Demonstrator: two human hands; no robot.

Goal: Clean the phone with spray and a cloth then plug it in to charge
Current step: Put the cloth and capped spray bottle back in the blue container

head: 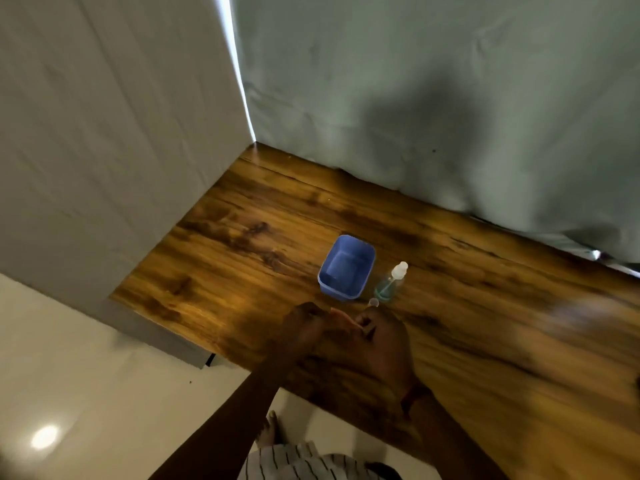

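Tub point(346, 265) — blue — just beside spray bottle point(389, 284), wooden table point(485, 323) beneath

Upright spray bottle point(390, 282), blue liquid

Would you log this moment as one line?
left hand, right hand together over table | spray bottle upright beside blue tub | phone unseen

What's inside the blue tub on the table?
The blue tub looks empty: only its bare blue floor and inner walls show, with nothing lying in it. From this angle the near wall covers its own inner face and a thin strip of floor below it.
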